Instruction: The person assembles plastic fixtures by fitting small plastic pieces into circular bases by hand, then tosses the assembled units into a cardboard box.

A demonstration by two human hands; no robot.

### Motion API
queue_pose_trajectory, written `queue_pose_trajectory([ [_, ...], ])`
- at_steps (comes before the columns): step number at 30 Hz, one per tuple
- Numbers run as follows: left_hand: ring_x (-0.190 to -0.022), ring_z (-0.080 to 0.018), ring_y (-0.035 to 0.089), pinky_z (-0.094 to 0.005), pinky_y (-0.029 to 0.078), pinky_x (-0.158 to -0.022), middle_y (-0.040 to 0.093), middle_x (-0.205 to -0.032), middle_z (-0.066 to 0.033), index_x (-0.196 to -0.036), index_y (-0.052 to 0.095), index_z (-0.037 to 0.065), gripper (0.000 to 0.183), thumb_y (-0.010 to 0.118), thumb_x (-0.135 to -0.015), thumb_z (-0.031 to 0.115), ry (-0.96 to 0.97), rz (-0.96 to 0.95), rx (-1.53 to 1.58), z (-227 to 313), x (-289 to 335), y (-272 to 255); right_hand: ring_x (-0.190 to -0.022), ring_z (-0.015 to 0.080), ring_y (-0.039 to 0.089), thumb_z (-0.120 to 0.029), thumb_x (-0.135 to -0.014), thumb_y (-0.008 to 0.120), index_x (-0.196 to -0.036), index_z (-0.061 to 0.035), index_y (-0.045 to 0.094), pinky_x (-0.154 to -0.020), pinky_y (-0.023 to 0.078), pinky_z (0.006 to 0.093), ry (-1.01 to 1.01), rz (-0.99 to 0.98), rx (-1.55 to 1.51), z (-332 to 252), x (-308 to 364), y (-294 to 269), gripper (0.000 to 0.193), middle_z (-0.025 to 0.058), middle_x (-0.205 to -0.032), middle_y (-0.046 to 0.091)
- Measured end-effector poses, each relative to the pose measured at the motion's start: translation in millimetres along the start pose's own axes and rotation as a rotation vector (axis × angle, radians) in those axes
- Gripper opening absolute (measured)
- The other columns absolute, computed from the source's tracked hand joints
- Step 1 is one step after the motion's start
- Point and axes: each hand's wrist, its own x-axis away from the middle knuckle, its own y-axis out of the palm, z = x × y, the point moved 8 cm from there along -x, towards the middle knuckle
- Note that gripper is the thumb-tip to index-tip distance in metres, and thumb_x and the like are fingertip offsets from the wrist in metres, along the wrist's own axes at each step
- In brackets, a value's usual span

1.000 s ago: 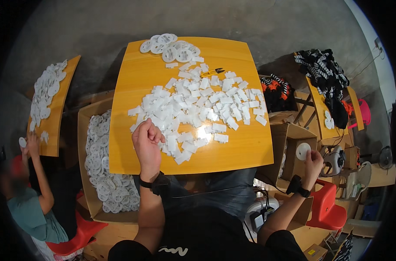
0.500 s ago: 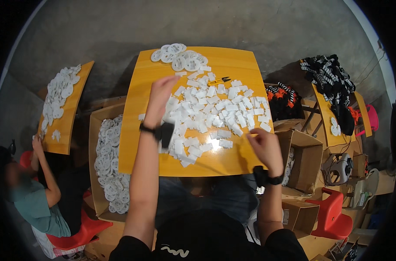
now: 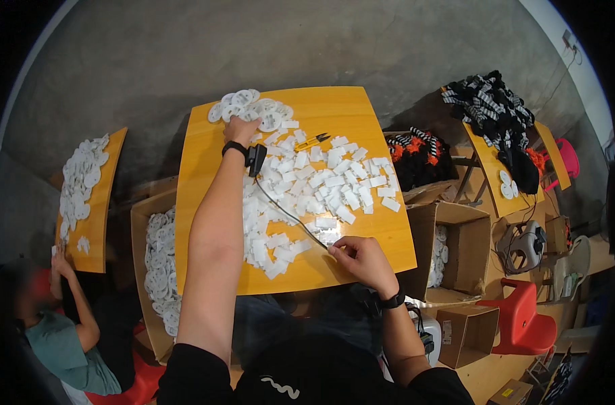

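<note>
My left hand point(image 3: 241, 128) reaches to the far left of the yellow table, bent over a pile of round white discs point(image 3: 232, 102) and touching it. Its fingertips merge with the discs, so any grip is unclear. A black device point(image 3: 256, 160) sits at that wrist. From it a thin dark cord point(image 3: 287, 212) runs to my right hand point(image 3: 367, 263), whose thumb and forefinger are closed at the cord's end near the front edge. Small white rectangular pieces point(image 3: 307, 181) spread thickly across the middle. Yellow thread snips point(image 3: 312, 142) lie behind them.
A cardboard box of white discs point(image 3: 160, 270) stands left of the table point(image 3: 206, 263); another open box point(image 3: 464, 250) stands right. At far left, a person point(image 3: 71, 351) works at a smaller table point(image 3: 111, 196). Black-and-white textiles point(image 3: 490, 108) cover a table at far right, near a red chair point(image 3: 527, 320).
My left hand has moved away from me onto the disc pile. My right hand has come leftward over the table's front, its fingers now at the cord. The whole view has shifted slightly.
</note>
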Motion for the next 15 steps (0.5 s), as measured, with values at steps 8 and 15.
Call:
queue_pose_trajectory([
  [8, -0.080, -0.0191, 0.062, -0.0314, 0.053, -0.072, 0.064, -0.091, -0.0095, -0.099, 0.059, 0.000, 0.029, 0.074, -0.078, 0.014, 0.068, -0.028, 0.665, -43.1, -2.7, -26.8, -0.053, 0.0090, 0.048, -0.021, -0.088, 0.067, -0.090, 0.0009, 0.069, -0.050, 0.040, 0.0266, -0.027, -0.039, -0.055, -10.2, -30.0, -5.8, 0.022, 0.0055, -0.058, 0.057],
  [15, -0.096, -0.0176, 0.063, -0.0321, 0.051, -0.086, 0.065, -0.110, -0.0104, -0.117, 0.057, -0.002, 0.026, 0.056, -0.093, 0.009, 0.028, -0.561, 1.329, 6.8, 170.7, -67.0, -0.064, 0.0209, 0.063, -0.019, -0.085, 0.066, -0.094, 0.0019, 0.068, -0.059, 0.048, 0.0318, -0.088, -0.046, -0.034, -5.0, -88.8, -5.0, 0.023, 0.0157, -0.069, 0.065],
])
